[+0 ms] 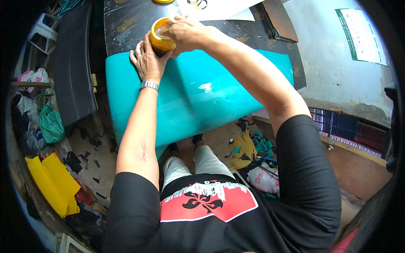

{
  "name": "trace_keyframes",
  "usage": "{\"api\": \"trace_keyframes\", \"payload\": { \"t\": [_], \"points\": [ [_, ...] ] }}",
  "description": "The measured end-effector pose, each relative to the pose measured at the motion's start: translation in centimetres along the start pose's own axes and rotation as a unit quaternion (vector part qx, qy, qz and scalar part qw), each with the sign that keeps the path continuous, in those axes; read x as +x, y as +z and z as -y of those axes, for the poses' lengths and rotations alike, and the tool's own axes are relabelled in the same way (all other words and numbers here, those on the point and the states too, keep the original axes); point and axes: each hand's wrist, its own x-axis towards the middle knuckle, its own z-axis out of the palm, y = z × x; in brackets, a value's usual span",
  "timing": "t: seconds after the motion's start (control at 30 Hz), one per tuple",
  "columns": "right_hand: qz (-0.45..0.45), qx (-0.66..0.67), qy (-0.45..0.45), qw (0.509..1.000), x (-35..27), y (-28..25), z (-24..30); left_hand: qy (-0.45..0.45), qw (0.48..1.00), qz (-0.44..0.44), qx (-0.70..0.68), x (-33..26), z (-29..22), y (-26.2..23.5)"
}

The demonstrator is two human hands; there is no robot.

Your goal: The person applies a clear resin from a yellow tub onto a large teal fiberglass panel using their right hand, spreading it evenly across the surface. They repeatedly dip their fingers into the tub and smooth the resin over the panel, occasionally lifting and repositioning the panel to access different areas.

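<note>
A yellow pot (163,44) with a wide mouth and pale stuff inside stands at the far edge of a teal sheet (185,105). My left hand (147,61) steadies it from the near left, its thumb and fingers round the lower wall. Over the right rim, my right hand (183,34) is closed, with its fingers at the mouth. Whatever those fingers grip is hidden from view. The teal sheet hangs over the near edge of the dark worktable (130,29) and carries a whitish smear.
White sheets (223,9) and a yellow lid (163,1) lie at the table's far side. A long black padded panel (74,63) stands to the left. Yellow material (52,183), a green bag (51,122) and scraps (244,147) litter the floor.
</note>
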Motion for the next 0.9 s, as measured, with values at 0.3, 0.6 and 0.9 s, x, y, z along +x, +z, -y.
{"api": "trace_keyframes", "payload": {
  "t": [0.3, 0.6, 0.9],
  "points": [
    [0.085, -0.047, 0.051, 0.994, 3.2, 1.4, 0.3, 0.010, 1.000, -0.003, 0.016, 0.0, 0.1, -0.1],
    [-0.081, 0.016, 0.233, 0.969, 2.6, 2.6, -1.7, 0.016, 0.999, -0.001, 0.038, 0.2, -0.4, 0.1],
    [-0.321, 0.076, 0.211, 0.920, 1.1, 3.2, -2.1, 0.026, 0.994, 0.032, 0.104, 0.5, -0.8, 0.2]
  ]
}}
